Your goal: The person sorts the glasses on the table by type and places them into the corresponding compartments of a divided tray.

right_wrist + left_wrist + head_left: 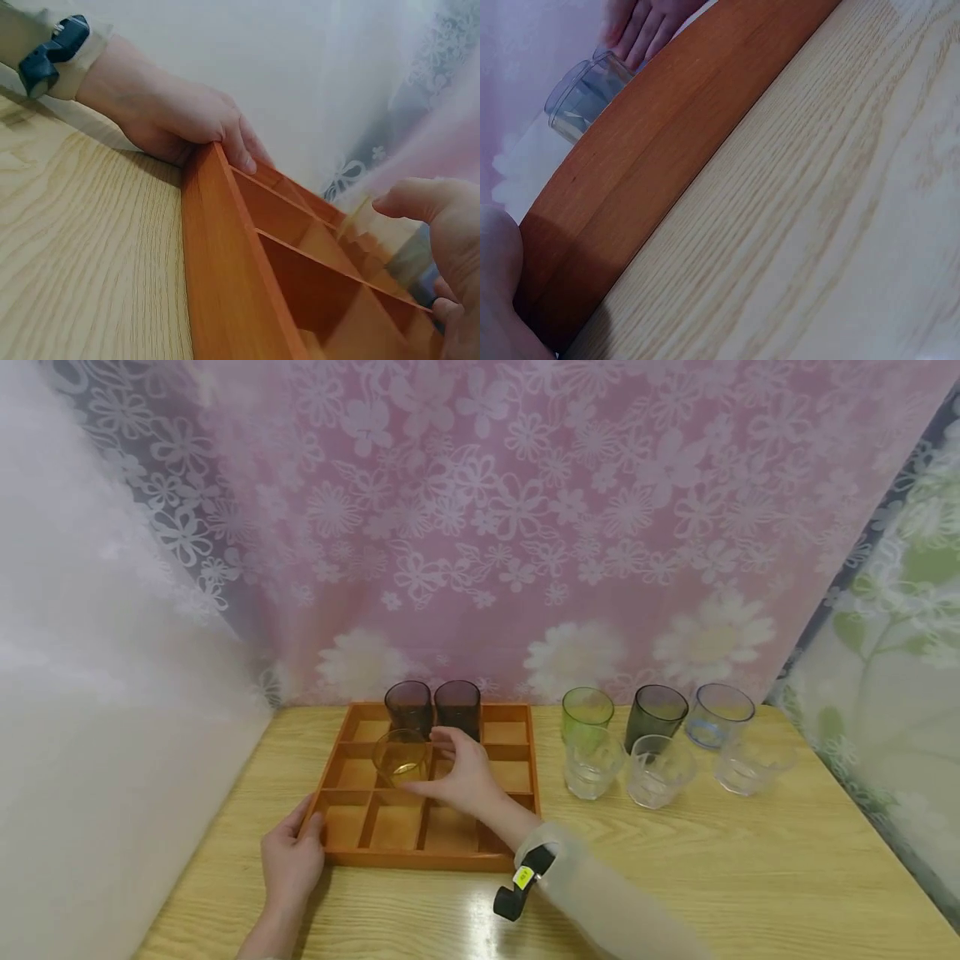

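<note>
My left hand (292, 852) grips the front left corner of a wooden compartment tray (420, 860), thumb over the rim. In the left wrist view part of that hand (499, 277) shows beside the tray's wall (652, 142). An amber glass (401, 760) stands in the tray's middle row, second compartment from the left. My right hand (468, 777) is at the amber glass's right side, thumb before it and fingers behind, spread apart. Whether they touch the glass is unclear. Two dark purple glasses (408, 706) stand in the back row, the right one partly behind my right hand.
On the wooden table (675, 877), right of the tray, stand a green glass (587, 710), a dark grey glass (654, 718), a blue-rimmed glass (720, 718) and three clear glasses (660, 777). A floral curtain (480, 527) hangs behind the table.
</note>
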### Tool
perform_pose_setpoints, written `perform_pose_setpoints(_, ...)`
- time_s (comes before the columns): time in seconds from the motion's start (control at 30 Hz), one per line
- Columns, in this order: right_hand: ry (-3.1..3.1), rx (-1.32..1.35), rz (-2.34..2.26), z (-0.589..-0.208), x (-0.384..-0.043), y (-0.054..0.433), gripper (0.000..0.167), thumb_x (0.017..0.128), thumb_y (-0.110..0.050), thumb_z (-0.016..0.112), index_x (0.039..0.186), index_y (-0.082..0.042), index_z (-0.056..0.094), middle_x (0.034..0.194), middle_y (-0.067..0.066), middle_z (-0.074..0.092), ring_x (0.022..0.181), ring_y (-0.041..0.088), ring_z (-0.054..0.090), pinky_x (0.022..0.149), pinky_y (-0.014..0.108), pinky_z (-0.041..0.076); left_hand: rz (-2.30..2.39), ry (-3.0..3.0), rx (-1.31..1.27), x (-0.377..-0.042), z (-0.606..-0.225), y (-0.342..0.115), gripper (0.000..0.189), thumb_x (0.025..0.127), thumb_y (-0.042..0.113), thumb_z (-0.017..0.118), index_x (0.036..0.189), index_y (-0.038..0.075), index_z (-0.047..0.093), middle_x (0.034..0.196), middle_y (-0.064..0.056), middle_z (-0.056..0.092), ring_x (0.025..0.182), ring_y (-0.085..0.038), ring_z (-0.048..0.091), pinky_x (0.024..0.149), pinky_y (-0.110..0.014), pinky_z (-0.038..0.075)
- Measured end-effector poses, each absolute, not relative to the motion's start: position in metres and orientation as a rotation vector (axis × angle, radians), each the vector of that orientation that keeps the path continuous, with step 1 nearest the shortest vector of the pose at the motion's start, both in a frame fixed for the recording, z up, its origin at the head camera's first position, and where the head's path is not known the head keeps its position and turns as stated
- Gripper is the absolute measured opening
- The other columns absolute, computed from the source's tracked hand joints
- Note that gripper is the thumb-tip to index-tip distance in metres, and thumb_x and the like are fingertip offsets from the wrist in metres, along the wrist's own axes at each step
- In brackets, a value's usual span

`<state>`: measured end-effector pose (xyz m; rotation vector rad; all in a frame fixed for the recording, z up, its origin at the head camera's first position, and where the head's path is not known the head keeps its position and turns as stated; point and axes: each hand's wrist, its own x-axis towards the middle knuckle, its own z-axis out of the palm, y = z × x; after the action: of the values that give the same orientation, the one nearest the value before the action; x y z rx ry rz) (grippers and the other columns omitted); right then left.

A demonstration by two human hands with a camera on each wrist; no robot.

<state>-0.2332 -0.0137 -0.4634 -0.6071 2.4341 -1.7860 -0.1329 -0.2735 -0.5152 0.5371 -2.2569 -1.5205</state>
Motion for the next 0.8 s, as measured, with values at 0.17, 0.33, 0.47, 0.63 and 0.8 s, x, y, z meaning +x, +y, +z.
perform_pose_setpoints(0.17,2.366,-0.649,-1.818,-0.449,-0.223,0.014,0.093,0.076,-0.025,0.099,0.15,0.001,0.05,0.147,0.02,0.057,0.136,0.043,0.054,0.114,0.055,0.044,-1.53,-2.256,0.531,-0.132,-0.512,-0.273,0.041,0.106,0.002,0.059,0.146,-0.006,0.059,0.144,-0.025,0.059,0.135,-0.037,0.054,0.083,-0.001,0.04)
perform_pose_setpoints(0.33,2.382,-0.711,-1.872,-0.436,-0.215,0.048,0.083,0.077,-0.019,0.098,0.146,-0.002,0.056,0.142,0.015,0.062,0.134,0.037,0.057,0.114,0.053,0.045,-1.548,-2.26,0.528,-0.131,-0.51,-0.272,0.042,0.106,0.002,0.059,0.147,-0.006,0.057,0.145,-0.025,0.057,0.137,-0.038,0.052,0.083,-0.001,0.041)
perform_pose_setpoints(0.47,2.404,-0.761,-1.943,-0.428,-0.208,0.077,0.078,0.075,-0.01,0.098,0.142,-0.003,0.059,0.138,0.01,0.065,0.13,0.03,0.061,0.114,0.043,0.046,-1.539,-2.276,0.531,-0.131,-0.51,-0.273,0.042,0.107,0.004,0.059,0.148,-0.004,0.057,0.147,-0.023,0.057,0.138,-0.037,0.051,0.088,-0.005,0.041)
perform_pose_setpoints(0.63,2.433,-0.753,-1.98,-0.418,-0.2,0.117,0.075,0.077,-0.003,0.095,0.142,-0.001,0.058,0.139,0.012,0.064,0.132,0.029,0.059,0.114,0.035,0.046,-1.524,-2.297,0.552,-0.13,-0.511,-0.274,0.042,0.108,0.007,0.059,0.149,-0.002,0.057,0.149,-0.023,0.055,0.139,-0.037,0.05,0.088,-0.005,0.042)
perform_pose_setpoints(0.8,2.548,-0.768,-2.023,-0.413,-0.196,0.155,0.07,0.077,0.004,0.093,0.139,0.003,0.06,0.137,0.014,0.064,0.128,0.024,0.061,0.111,0.032,0.047,-1.52,-2.289,0.544,-0.131,-0.512,-0.275,0.042,0.107,0.006,0.059,0.148,-0.003,0.058,0.148,-0.024,0.056,0.139,-0.037,0.05,0.088,-0.002,0.039)
